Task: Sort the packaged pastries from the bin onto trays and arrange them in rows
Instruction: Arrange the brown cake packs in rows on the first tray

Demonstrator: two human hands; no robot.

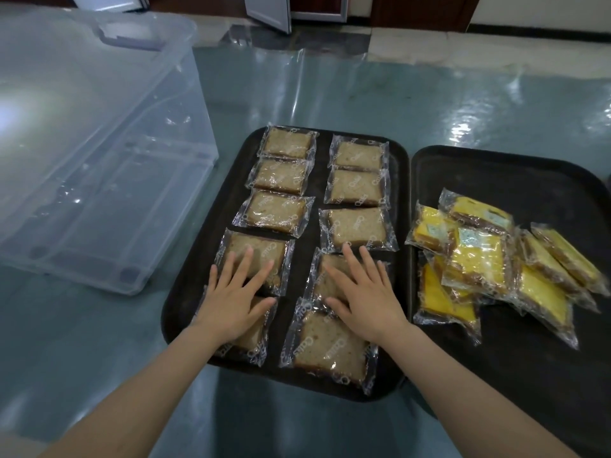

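Note:
A black tray (314,226) in front of me holds several brown packaged pastries (276,211) laid in two rows. My left hand (236,292) lies flat, fingers spread, on the near packets of the left row. My right hand (362,290) lies flat on a near packet (327,282) of the right row. A second black tray (529,180) to the right carries a loose heap of several yellow packaged pastries (476,256). The clear plastic bin (99,153) stands at the left, with nothing visible in it.
The trays and bin sit on a table covered with glossy teal plastic sheet (363,87). A small door or panel (269,11) stands on the floor beyond the table's far edge.

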